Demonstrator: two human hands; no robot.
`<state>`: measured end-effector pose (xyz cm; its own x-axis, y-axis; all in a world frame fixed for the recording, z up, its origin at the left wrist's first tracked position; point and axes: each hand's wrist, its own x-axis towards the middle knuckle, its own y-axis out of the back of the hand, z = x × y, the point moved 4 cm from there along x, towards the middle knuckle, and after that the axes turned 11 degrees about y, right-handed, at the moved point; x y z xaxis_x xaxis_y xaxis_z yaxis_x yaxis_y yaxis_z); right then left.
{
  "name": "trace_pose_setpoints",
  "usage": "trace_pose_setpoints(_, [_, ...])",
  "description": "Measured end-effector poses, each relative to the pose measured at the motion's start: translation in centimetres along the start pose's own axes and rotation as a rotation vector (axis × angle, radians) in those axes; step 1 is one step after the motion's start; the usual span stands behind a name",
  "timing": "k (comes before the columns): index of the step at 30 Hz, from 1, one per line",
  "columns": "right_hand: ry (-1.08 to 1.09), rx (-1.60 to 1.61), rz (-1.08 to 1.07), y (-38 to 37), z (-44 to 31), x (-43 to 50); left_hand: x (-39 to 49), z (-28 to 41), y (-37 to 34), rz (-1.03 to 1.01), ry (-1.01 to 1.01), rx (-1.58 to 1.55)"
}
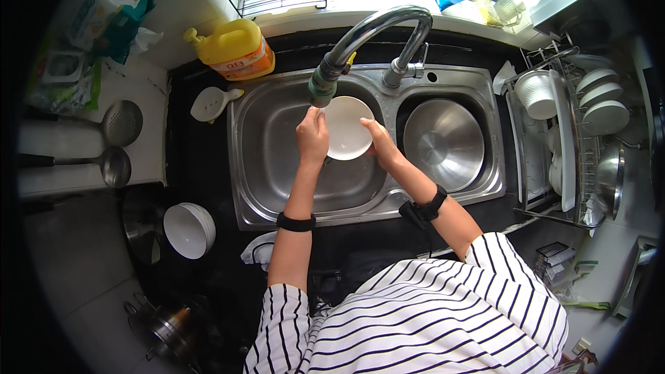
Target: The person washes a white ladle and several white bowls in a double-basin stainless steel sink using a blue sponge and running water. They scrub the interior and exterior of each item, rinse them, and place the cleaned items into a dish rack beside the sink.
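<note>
A white bowl is held between both hands over the left basin of a stainless steel double sink. My left hand grips its left rim, just under the green-tipped spout of the chrome faucet. On the bowl's right side, my right hand has the thumb on the rim and the fingers hidden behind the wall. The inside of the bowl faces up towards me. Whether water is running cannot be made out. A large stainless steel mixing bowl sits in the right basin.
A yellow detergent jug and a white strainer scoop stand left of the sink. Stacked white bowls sit at lower left. A skimmer and ladle lie on the left ledge. A dish rack with dishes stands at right.
</note>
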<state>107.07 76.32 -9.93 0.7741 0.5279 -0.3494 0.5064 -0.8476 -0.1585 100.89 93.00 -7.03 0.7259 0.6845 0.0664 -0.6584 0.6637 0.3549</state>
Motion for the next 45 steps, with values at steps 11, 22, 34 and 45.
trace_pose_setpoints(11, [-0.114, 0.044, -0.131, -0.5, -0.5, -0.5, 0.1, -0.7, 0.5, -0.032, 0.105, 0.066])
trace_pose_setpoints(22, [-0.124, -0.04, -0.205, -1.4, -1.6, -0.7, 0.5, 1.3, 1.0, -0.026, -0.038, 0.105])
trace_pose_setpoints(34, [-0.171, 0.011, -0.222, -1.5, -2.2, -1.0, 0.6, 1.0, 1.9, -0.142, 0.162, -0.043])
trace_pose_setpoints(45, [-0.248, 0.002, -0.291, -1.2, -1.1, -0.1, 0.3, 2.1, 1.8, -0.053, 0.005, 0.098])
